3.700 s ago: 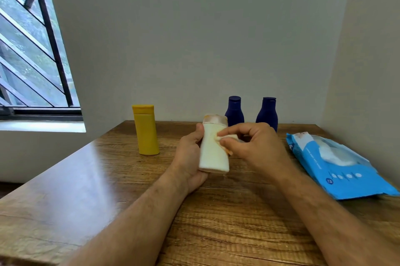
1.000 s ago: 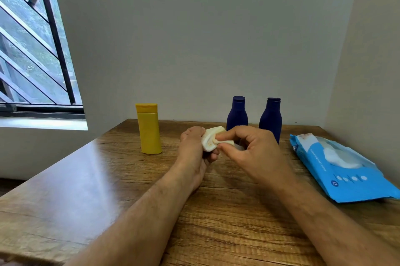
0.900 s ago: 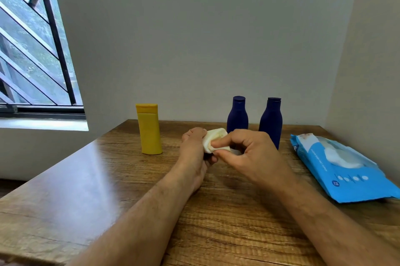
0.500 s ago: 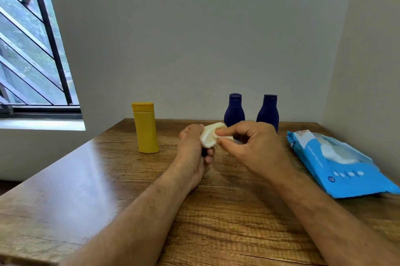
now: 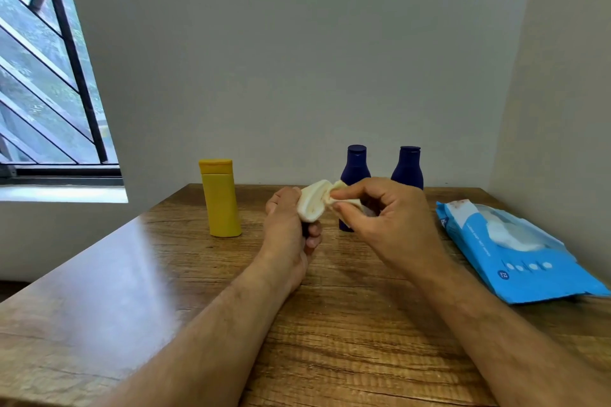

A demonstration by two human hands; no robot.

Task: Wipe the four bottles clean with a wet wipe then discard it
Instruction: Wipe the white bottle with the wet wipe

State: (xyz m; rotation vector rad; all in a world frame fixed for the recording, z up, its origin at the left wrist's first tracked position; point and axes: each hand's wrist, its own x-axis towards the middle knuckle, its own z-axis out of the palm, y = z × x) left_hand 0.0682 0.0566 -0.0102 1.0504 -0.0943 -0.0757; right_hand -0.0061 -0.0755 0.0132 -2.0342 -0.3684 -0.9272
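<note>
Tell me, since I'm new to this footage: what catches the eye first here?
Both hands meet at the table's middle: the left hand holds a cream bottle tipped end-on, while the right hand pinches a wet wipe against it. A yellow bottle stands left, two dark blue bottles behind, and a blue wipes pack lies right.

A single head-worn view looks forward and down along both forearms, close over the wooden counter (image 5: pixel 330 324) (wall corner beyond, window (image 5: pixel 43 75) at left).
</note>
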